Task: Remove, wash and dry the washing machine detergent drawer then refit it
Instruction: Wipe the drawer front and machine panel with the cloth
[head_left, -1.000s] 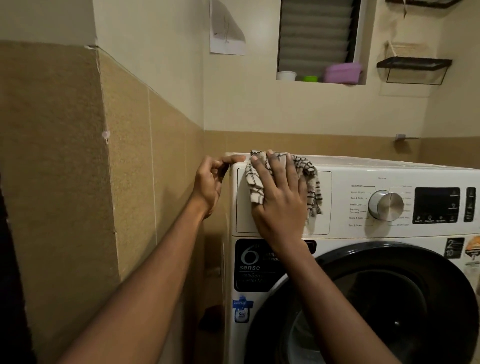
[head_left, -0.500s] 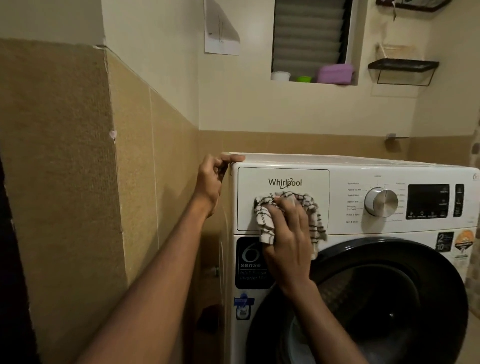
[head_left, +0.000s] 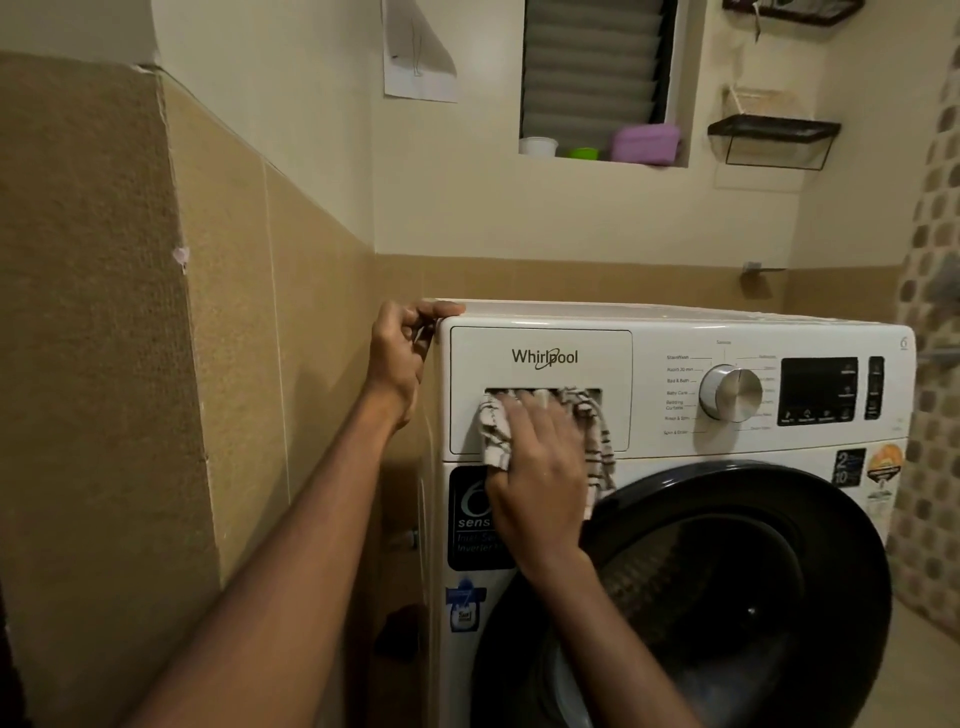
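The white detergent drawer (head_left: 540, 358) sits flush in the top left of the washing machine (head_left: 675, 447), its front marked Whirlpool. My right hand (head_left: 535, 467) presses a checked cloth (head_left: 496, 431) against the drawer's lower front, over the handle recess; the fingers lie flat on the cloth. My left hand (head_left: 400, 353) grips the machine's top left corner, thumb on top and fingers curled round the side.
A tan tiled wall (head_left: 234, 312) stands close on the left of the machine. The dark round door (head_left: 727, 597) is below the drawer, a silver dial (head_left: 727, 392) and display to its right. Tubs sit on a window ledge (head_left: 602, 148); a black wall shelf (head_left: 774, 135) hangs beyond.
My right hand has slid the cloth down the drawer front, from the top edge to the handle recess, uncovering the Whirlpool logo. My left hand has stayed on the corner.
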